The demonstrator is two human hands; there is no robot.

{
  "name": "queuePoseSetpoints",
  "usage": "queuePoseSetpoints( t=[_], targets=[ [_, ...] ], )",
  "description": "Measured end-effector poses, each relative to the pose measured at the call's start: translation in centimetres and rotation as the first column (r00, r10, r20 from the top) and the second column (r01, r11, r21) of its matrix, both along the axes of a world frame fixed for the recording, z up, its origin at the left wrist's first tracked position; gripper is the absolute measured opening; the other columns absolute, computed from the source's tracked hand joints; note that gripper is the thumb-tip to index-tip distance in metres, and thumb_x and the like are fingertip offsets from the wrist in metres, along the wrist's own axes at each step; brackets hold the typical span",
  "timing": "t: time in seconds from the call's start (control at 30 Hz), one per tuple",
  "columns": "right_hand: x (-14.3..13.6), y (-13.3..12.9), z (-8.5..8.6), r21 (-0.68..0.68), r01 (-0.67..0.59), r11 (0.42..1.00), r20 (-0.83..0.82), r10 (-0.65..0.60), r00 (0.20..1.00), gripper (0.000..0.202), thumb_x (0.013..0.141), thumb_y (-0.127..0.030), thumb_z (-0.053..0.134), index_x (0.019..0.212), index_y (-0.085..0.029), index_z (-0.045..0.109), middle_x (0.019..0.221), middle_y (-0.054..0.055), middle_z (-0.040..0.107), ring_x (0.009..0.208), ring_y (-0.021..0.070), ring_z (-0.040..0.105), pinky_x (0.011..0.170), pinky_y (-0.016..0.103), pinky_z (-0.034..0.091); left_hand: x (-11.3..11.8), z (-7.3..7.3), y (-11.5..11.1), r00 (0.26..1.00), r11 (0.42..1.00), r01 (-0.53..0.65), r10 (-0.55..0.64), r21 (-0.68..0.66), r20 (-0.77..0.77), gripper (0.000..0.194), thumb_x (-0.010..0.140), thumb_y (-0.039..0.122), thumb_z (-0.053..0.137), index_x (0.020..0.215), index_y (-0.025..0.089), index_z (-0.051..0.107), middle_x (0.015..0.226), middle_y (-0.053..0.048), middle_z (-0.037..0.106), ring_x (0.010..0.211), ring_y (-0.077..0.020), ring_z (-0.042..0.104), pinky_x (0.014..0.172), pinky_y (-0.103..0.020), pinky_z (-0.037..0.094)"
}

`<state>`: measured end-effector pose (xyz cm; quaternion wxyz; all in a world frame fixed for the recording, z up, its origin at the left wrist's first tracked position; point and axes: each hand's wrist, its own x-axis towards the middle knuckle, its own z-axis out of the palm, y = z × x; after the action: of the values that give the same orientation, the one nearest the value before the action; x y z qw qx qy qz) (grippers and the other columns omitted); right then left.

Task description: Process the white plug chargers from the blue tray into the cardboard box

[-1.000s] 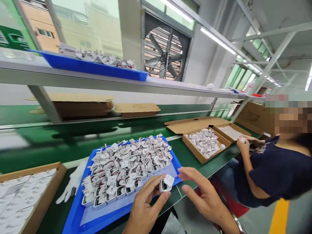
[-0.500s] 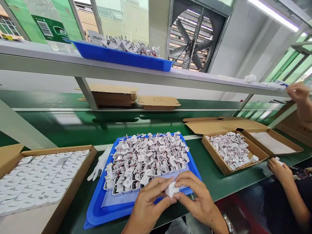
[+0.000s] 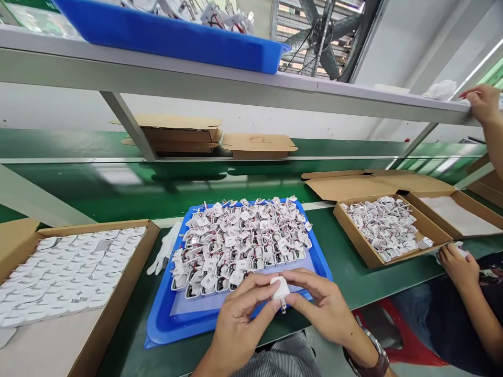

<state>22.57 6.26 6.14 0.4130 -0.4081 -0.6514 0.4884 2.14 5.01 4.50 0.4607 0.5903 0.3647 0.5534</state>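
Held at the near side of a green workbench, in front of the near right stretch of a blue tray: a small white plug, with metal prongs toward the near side. Gripped from the left by thumb and fingertips of the left hand and from the right by those of the right hand, close together on the one piece. Too covered by fingers to tell how snugly closed along the edges.

Best handled, to judge from the pose, with thumbs low on the casing and clear of the prongs, and with even pressure from both sides rather than hard on one corner. Worth turning slowly in good light to look for an uneven edge. Likely to slip if squeezed askew, being small and apparently smooth. Wise, too, to keep the watch away from the tray's rim.

Packed in the tray beyond: close rows of wired white parts over white paper. Lying just left of the tray: a white glove. Farther left: a brown carton with white pieces in rows. Well to the right: a second carton, heaped with similar parts, near a co-worker's hand. Raised at the far right, by the shelf: another hand.
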Motion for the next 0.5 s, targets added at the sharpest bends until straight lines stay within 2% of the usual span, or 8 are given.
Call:
queuePoseSetpoints(
  t=[0.13, 0.3, 0.5],
  targets=[
    [-0.6, -0.1, -0.1, -0.008, 0.041, 0.999, -0.021, -0.041, 0.999, 0.031, 0.093, -0.035, 0.078, 0.123, -0.028, 0.076, 0.122, 0.010, 0.078, 0.114, 0.0249, 0.075, 0.103, 0.043, 0.062, -0.4, -0.1, -0.7, 0.999, 0.999, -0.035, 0.036, 0.029, -0.035, 0.029, 0.095, 0.017, 0.071, 0.116, 0.034, 0.082, 0.113, -0.008, 0.074, 0.102, -0.0204, 0.076, 0.089, -0.031, 0.064],
    [-1.5, -0.2, -0.9, -0.151, 0.006, 0.988, -0.099, -0.021, 0.995, 0.046, 0.090, -0.038, 0.079, 0.133, -0.026, 0.070, 0.116, 0.009, 0.080, 0.111, 0.0235, 0.077, 0.103, 0.042, 0.062, -1.2, 0.0, -1.5, 0.998, 0.993, 0.054, -0.052, -0.102, 0.026, 0.028, 0.098, 0.025, 0.069, 0.123, 0.034, 0.079, 0.120, -0.010, 0.072, 0.111, -0.0244, 0.074, 0.091, -0.035, 0.065],
    [-2.7, 0.5, -1.7, -0.140, 0.031, 0.990, -0.126, -0.048, 0.991, 0.047, 0.093, -0.042, 0.076, 0.136, -0.026, 0.067, 0.116, 0.009, 0.077, 0.105, 0.0208, 0.075, 0.099, 0.040, 0.063, -1.9, 0.3, -1.9, 0.998, 0.980, 0.004, 0.009, -0.197, 0.066, 0.034, 0.095, 0.033, 0.073, 0.127, 0.040, 0.077, 0.136, -0.007, 0.070, 0.115, -0.0249, 0.075, 0.095, -0.033, 0.065]
  ],
)
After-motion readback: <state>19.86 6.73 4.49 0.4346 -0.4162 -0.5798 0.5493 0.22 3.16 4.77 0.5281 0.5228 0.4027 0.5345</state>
